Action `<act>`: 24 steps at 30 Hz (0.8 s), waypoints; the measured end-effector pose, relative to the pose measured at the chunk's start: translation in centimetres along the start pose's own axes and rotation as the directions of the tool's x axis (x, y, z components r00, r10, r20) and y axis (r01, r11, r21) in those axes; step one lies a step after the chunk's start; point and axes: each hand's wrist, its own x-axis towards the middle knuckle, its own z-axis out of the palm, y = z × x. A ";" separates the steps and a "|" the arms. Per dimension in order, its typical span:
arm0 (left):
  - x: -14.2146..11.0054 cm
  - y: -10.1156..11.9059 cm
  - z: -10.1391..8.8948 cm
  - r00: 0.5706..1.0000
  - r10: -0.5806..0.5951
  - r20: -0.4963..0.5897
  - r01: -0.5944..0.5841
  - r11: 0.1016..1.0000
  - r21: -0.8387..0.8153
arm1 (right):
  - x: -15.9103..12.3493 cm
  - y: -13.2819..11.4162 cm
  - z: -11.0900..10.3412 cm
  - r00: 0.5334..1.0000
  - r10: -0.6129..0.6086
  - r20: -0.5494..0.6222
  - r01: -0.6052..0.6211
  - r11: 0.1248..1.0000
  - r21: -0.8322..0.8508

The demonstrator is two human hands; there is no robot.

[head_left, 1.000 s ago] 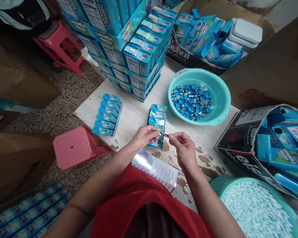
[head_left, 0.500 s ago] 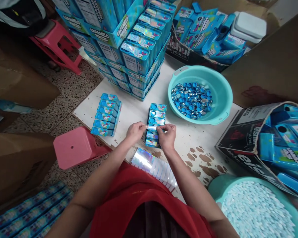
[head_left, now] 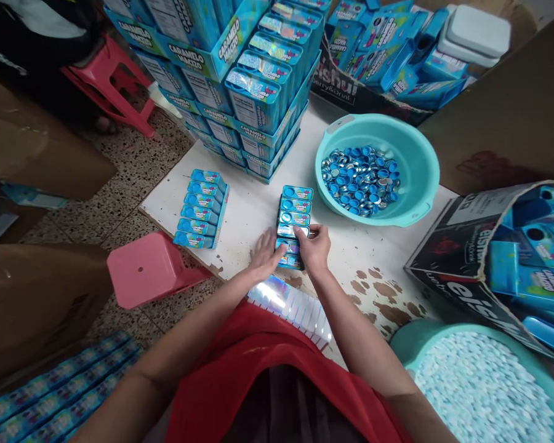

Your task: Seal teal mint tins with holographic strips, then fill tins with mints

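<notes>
while a tall stack of caramelo macizo tins (head_left: 253,111) rises behind the short row of tins (head_left: 295,218) on the table (head_left: 253,203), a turquoise basin (head_left: 413,154) of caps stands just beyond its right side, with another tin row (head_left: 197,213) well to the left and a shiny sticker sheet (head_left: 290,311) nearer the red apron (head_left: 268,338). the left hand (head_left: 265,253) spreads along the short row's left edge and the right hand (head_left: 314,248) presses its thumb there, its grip impossible to tell. half a second ago, both pinched close together across this row; now the left has opened out.
</notes>
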 end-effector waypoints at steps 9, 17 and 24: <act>-5.9 -3.1 2.1 0.968 0.156 0.196 -0.228 0.874 0.430 | -7.5 6.2 -6.9 0.952 -0.044 0.303 0.140 0.943 -0.303; -4.7 -0.8 2.0 0.902 0.239 0.360 -0.380 0.834 0.400 | -8.3 7.4 -8.1 0.782 0.056 0.621 0.364 0.768 -0.527; -4.1 0.3 1.8 0.924 0.121 0.364 -0.267 0.884 0.384 | -9.8 6.7 -7.7 0.731 -0.367 0.575 0.677 0.493 -0.547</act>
